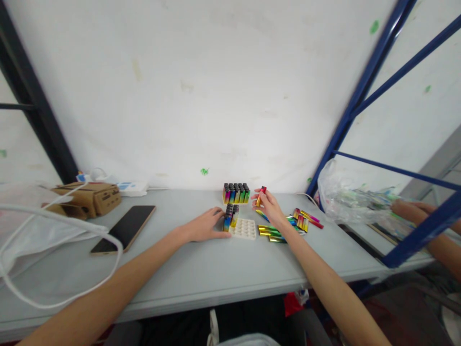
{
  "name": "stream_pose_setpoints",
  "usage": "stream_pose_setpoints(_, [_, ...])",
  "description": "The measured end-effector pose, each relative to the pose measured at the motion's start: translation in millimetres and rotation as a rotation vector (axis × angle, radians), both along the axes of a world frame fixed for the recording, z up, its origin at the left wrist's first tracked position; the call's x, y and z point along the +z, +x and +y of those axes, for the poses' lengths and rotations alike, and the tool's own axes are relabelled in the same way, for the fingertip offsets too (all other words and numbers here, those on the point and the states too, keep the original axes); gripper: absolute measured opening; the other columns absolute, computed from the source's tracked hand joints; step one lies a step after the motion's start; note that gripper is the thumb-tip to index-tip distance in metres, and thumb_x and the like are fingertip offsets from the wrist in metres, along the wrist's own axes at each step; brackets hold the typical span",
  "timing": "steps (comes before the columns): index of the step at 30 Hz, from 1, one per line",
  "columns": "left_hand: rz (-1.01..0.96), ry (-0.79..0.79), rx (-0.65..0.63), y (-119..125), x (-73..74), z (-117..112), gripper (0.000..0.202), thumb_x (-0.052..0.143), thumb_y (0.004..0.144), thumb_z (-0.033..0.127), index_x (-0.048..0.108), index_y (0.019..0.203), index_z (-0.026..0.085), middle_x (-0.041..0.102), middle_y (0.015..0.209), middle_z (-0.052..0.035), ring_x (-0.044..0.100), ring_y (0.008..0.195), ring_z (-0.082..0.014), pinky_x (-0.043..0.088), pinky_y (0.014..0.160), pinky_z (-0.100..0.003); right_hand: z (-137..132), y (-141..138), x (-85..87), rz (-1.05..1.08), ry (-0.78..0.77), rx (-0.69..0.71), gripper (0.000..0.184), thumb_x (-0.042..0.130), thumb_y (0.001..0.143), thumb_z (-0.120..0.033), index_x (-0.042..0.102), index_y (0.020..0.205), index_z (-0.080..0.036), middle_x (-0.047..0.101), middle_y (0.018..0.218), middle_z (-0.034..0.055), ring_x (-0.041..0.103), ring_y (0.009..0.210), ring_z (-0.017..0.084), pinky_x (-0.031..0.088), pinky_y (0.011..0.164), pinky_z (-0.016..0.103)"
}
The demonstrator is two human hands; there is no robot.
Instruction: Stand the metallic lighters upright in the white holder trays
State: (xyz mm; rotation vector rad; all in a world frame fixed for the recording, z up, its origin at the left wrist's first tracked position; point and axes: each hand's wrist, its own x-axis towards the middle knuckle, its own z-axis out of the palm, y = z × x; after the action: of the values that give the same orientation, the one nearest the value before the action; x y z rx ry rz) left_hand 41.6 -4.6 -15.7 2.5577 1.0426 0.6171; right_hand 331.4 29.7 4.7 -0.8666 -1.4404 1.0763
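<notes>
My right hand (268, 206) pinches a shiny red-and-gold lighter (261, 196) upright between thumb and fingers, above the table. Around the left end of a white tray with round holes (247, 229) is my left hand (205, 225), its thumb at the front corner and its fingers at the back. Several black-topped metallic lighters (228, 218) stand upright in the tray's left part; the holes to the right show bare. Under and beside my right forearm lies a loose pile of shiny multicoloured lighters (273, 231).
Behind the tray stands a packed block of lighters (236, 193). On the left are a phone (126, 228), a cardboard box (95, 198) and a white cable (118, 254). A blue metal frame (345, 115) and clear plastic bag (334, 192) are at right, with another person's arms (428, 218) beyond.
</notes>
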Motion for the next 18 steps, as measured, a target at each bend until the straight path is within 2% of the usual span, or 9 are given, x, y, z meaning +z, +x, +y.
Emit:
stream_pose_setpoints(3, [0.013, 0.008, 0.004, 0, -0.6, 1, 0.082, 0.069, 0.087, 0.079, 0.060, 0.143, 0.020, 0.063, 0.141, -0.0159, 0.060, 0.132, -0.0376, 0.046, 0.118, -0.049, -4, -9, 0.6, 0.038, -0.011, 0.034, 0.062, 0.070, 0.079, -0.079, 0.055, 0.109, -0.026, 0.046, 0.069, -0.0079, 0.044, 0.054, 0.011, 0.043, 0.053, 0.025])
stream_pose_setpoints(5, [0.026, 0.005, 0.008, 1, -0.7, 1, 0.083, 0.069, 0.088, 0.079, 0.059, 0.143, 0.018, 0.062, 0.142, -0.0166, 0.059, 0.133, -0.0376, 0.045, 0.119, -0.049, -6, -14, 0.7, 0.043, -0.037, 0.049, 0.062, 0.071, 0.076, -0.081, 0.052, 0.097, -0.026, 0.033, 0.063, -0.0110, 0.031, 0.049, 0.009, 0.033, 0.048, 0.023])
stream_pose_setpoints(7, [0.031, 0.001, 0.006, 1, -0.6, 1, 0.082, 0.068, 0.088, 0.079, 0.060, 0.142, 0.018, 0.062, 0.141, -0.0169, 0.058, 0.134, -0.0376, 0.044, 0.120, -0.049, -8, -18, 0.2, 0.013, -0.062, 0.037, 0.064, 0.069, 0.075, -0.085, 0.045, 0.084, -0.026, 0.027, 0.062, -0.0113, 0.024, 0.048, 0.009, 0.025, 0.045, 0.023])
stream_pose_setpoints(9, [0.023, 0.001, 0.006, 1, -0.6, 1, 0.080, 0.068, 0.088, 0.078, 0.060, 0.141, 0.019, 0.062, 0.141, -0.0165, 0.059, 0.133, -0.0377, 0.044, 0.120, -0.050, -9, -19, -1.2, -0.052, -0.068, -0.004, 0.067, 0.062, 0.078, -0.089, 0.038, 0.076, -0.027, 0.025, 0.060, -0.0105, 0.022, 0.048, 0.009, 0.022, 0.044, 0.024])
stream_pose_setpoints(12, [0.006, -0.008, 0.018, 1, -0.6, 1, 0.080, 0.070, 0.087, 0.078, 0.060, 0.142, 0.020, 0.062, 0.143, -0.0166, 0.060, 0.132, -0.0384, 0.046, 0.118, -0.052, -11, -20, -4.8, -0.208, 0.027, -0.116, 0.067, 0.055, 0.081, -0.090, 0.038, 0.069, -0.027, 0.030, 0.057, -0.0077, 0.028, 0.051, 0.011, 0.026, 0.047, 0.026])
stream_pose_setpoints(15, [0.003, -0.011, 0.016, 1, -0.2, 0, 0.080, 0.071, 0.087, 0.078, 0.060, 0.142, 0.020, 0.062, 0.142, -0.0167, 0.059, 0.132, -0.0385, 0.046, 0.118, -0.052, -13, -21, -9.6, -0.359, 0.136, -0.241, 0.064, 0.053, 0.086, -0.083, 0.040, 0.062, -0.026, 0.037, 0.055, -0.0043, 0.035, 0.056, 0.014, 0.029, 0.052, 0.028])
stream_pose_setpoints(18, [0.009, 0.008, 0.001, 0, 0.6, -1, 0.077, 0.070, 0.089, 0.076, 0.061, 0.142, 0.021, 0.063, 0.140, -0.0150, 0.060, 0.133, -0.0372, 0.046, 0.118, -0.050, -15, -25, -14.4, -0.417, 0.155, -0.303, 0.058, 0.049, 0.089, -0.073, 0.039, 0.058, -0.025, 0.036, 0.054, -0.0033, 0.035, 0.058, 0.015, 0.027, 0.054, 0.030])
